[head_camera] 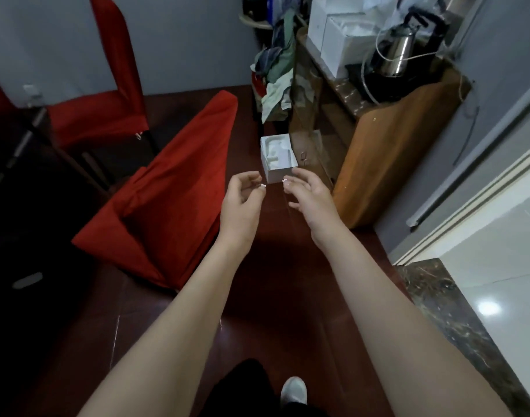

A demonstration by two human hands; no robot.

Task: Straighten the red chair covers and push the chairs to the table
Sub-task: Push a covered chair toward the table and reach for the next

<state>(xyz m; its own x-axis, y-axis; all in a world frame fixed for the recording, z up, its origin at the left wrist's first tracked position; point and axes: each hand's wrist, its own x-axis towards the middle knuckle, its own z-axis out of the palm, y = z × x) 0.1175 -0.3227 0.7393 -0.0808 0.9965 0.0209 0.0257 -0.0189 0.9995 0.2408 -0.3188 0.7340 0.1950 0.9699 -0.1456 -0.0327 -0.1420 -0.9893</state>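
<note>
Head view: left hand (242, 195) and right hand (310, 192) outstretched, fingers loosely curled.

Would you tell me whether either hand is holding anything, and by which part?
Nothing is held; the left hand and right hand are both empty, fingers loosely curled.

Red chair covers (173, 182), dark red floor (275, 296), white box (277, 159), orange-brown cabinet (387, 158).
</note>
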